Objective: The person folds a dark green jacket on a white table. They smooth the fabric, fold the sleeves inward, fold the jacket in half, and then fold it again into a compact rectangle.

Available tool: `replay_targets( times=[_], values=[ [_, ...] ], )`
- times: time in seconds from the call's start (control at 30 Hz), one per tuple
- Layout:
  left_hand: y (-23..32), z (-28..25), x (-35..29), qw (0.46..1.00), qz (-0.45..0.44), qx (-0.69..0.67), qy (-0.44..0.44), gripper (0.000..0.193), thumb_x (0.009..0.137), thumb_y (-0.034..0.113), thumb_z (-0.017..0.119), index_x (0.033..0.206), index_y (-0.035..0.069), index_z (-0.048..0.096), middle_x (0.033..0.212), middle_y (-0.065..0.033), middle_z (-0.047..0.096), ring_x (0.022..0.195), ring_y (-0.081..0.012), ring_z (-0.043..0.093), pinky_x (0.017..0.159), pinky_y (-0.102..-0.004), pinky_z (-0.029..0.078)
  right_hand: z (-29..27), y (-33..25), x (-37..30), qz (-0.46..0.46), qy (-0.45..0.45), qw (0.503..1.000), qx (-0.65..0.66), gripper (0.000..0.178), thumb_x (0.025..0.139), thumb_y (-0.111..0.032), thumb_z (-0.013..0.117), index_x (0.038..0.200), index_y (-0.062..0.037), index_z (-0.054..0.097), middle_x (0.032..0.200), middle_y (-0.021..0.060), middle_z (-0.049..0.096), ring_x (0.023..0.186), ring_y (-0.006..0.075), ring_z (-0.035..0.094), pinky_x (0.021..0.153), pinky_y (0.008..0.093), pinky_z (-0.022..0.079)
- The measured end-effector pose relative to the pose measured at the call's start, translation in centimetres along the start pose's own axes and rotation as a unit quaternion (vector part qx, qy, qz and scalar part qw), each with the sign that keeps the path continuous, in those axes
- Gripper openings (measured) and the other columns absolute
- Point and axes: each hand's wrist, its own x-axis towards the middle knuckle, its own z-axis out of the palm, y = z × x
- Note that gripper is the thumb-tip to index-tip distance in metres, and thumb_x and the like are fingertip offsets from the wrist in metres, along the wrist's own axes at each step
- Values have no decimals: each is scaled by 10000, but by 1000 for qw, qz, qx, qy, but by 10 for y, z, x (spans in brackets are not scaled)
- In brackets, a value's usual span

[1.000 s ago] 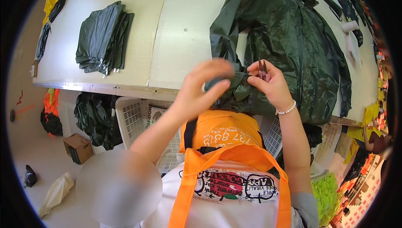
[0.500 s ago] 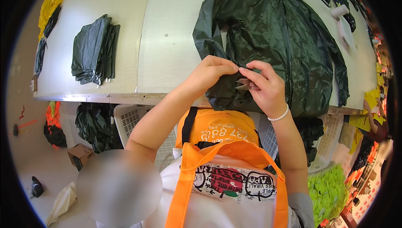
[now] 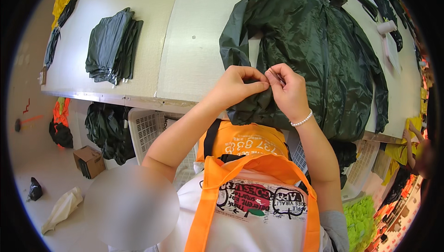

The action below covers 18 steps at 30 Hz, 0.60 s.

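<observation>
Dark green jacket lies spread flat on the pale surface ahead of me, its hem hanging just over the near edge. Below that edge, a white slatted plastic basket stands on the floor; I cannot tell what is in it. A heap of dark green fabric sits just beside it, to its left, and a small cardboard box stands farther left on the floor. My left hand is closed in a tight grip, fingers and thumb pinching a bunched fold at the jacket's lower edge. My right hand is closed too, fingertips pinching the same fold, touching my left fingertips. A white bead bracelet circles my right wrist. A stack of folded dark green pieces rests on the surface, well apart to the left.
</observation>
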Motion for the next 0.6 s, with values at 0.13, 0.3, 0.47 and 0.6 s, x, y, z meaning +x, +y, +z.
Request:
replay_targets(
  times=[0.13,0.3,0.47,0.6],
  values=[
    [-8,-4,4,997,28,-61,23,115,798,68,686,876,-16,676,843,-34,673,784,-90,610,746,-224,482,-7,-2,5,44,-33,996,70,149,877,-112,635,946,-6,556,786,76,607,686,116,557,640,242,459],
    [-10,-8,11,995,35,-77,50,86,834,70,660,865,-10,655,865,-39,672,795,-89,615,753,-217,481,-36,2,0,78,-128,988,23,201,913,-175,598,998,-6,530,842,74,578,749,136,545,706,259,459],
    [-7,-4,13,992,68,-69,75,118,873,90,640,930,-12,622,873,-36,669,806,-60,604,742,-187,468,-36,-2,0,57,-140,988,20,186,889,-143,625,964,8,546,859,90,588,762,164,586,689,271,483],
    [-6,-6,13,994,72,-41,77,127,888,96,632,943,-16,611,869,-31,667,808,-48,597,736,-179,467,-36,-6,5,30,-140,990,-13,187,876,-131,637,967,8,553,872,100,592,769,179,602,681,276,491]
  ],
)
